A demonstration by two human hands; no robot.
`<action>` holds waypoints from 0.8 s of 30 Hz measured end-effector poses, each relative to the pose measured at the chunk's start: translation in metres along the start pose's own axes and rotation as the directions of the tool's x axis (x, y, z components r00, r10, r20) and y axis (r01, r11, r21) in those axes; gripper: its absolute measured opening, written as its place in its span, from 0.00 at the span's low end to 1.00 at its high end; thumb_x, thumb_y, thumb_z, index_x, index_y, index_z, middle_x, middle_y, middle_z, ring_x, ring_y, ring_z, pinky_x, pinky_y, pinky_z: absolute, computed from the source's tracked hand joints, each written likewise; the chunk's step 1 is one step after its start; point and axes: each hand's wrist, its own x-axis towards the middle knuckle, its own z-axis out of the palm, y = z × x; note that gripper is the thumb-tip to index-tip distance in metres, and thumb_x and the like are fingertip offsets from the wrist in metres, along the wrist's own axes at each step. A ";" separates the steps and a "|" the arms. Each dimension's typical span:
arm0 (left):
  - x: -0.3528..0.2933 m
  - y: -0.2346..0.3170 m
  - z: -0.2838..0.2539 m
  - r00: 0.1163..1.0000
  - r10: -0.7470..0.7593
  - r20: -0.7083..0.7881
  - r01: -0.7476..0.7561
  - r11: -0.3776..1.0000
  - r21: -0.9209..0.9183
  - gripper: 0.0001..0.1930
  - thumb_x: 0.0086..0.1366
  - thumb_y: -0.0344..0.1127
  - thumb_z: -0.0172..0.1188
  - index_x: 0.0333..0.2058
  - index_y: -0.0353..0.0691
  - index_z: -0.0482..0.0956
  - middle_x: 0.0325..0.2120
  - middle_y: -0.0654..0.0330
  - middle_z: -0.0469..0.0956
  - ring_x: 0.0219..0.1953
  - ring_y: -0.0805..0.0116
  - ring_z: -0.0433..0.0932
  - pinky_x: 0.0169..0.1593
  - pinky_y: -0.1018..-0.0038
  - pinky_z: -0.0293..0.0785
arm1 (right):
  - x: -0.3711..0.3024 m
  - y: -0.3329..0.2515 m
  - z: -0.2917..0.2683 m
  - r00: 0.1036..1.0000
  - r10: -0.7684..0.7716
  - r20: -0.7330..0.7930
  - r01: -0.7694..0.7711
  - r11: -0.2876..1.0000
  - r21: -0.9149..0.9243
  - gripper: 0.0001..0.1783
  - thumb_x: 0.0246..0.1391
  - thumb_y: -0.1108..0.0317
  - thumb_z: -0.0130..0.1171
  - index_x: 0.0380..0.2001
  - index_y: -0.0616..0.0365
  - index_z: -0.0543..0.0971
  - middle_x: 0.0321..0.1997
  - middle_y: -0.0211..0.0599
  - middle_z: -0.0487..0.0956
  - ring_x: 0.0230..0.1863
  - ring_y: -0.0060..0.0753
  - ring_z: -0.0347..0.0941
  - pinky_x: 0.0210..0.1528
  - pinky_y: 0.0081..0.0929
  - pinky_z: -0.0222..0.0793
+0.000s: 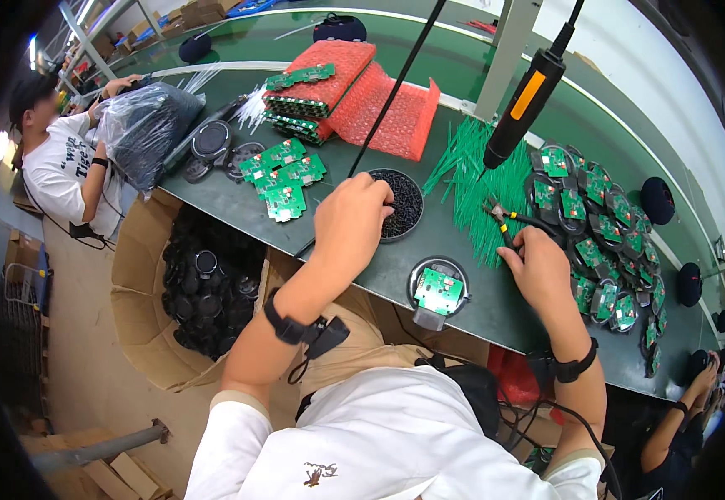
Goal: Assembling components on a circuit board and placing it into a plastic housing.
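Note:
My left hand (pixel 352 218) reaches over the left rim of a round dish of small black screws (pixel 401 202). Its fingers are drawn together; whatever is between the tips is too small to make out. My right hand (pixel 539 268) is closed at the handles of a pair of cutters (pixel 506 220) with yellow-and-black grips, jaws pointing away over green cable ties (pixel 479 179). Between my hands, near the table edge, lies a round black part with a green circuit board (pixel 438 291) on top. Above the ties hangs a black electric screwdriver (pixel 526 108) with an orange stripe.
Loose green boards (pixel 284 179) lie left of the dish, red bubble wrap (pixel 387 112) behind. Many round assemblies with boards (pixel 604 242) are heaped right. A cardboard box (pixel 141 292) of black parts stands lower left. A co-worker (pixel 70 158) handles a plastic bag; another person's arm (pixel 671 425) shows right.

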 end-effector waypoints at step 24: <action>-0.028 0.008 -0.017 0.944 -0.156 0.290 0.313 0.698 -0.644 0.04 0.62 0.25 0.62 0.37 0.35 0.81 0.29 0.62 0.83 0.25 0.79 0.79 0.28 0.80 0.71 | 0.107 -0.038 -0.056 0.950 -0.170 -0.264 0.308 0.351 0.884 0.26 0.53 0.70 0.68 0.55 0.62 0.72 0.49 0.35 0.80 0.52 0.29 0.75 0.60 0.32 0.68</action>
